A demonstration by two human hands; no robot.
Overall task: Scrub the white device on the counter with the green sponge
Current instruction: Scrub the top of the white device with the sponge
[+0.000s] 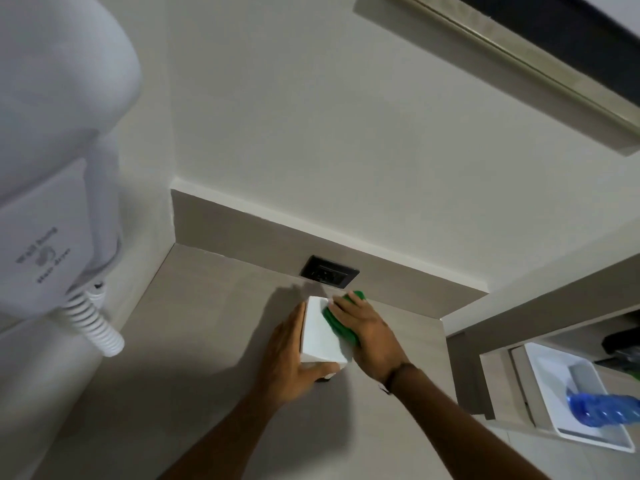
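The left hand (291, 355) grips the white device (320, 336) on the tabletop (214, 341); the right hand (367, 329), pressing the green sponge (337, 322), should stroke firmly.

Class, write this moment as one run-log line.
left hand: steadies white device | right hand: presses green sponge on device | counter

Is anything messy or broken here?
Nothing looks broken or spilled. The left hand steadies the white device while the right hand presses the green sponge on it. A blue bottle lies sideways in a white tray.
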